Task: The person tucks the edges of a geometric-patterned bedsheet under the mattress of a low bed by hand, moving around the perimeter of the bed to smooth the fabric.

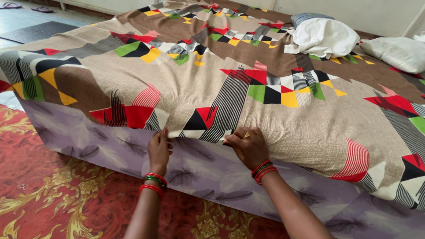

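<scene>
Notably, both hands were found closed on the near hanging edge of the brown woven bedsheet with red, green, yellow and black geometric patches (pixel 250 77). The left hand (pixel 159 152) was pinched on the hem, and the right hand (pixel 248 146) was clenched on a fold just beside it, apparently so that the cloth could be drawn taut over the side. Red and green bangles (pixel 153 182) were worn on both wrists. The sheet was spread across the low bed, over a pale purple feather-printed cover (pixel 203 174) on the mattress side. A white crumpled cloth (pixel 324 36) and a grey pillow (pixel 401 53) lay at the far right. A red and gold floral carpet (pixel 29 212) covered the near floor; a dark mat (pixel 34 31) lay far left.
</scene>
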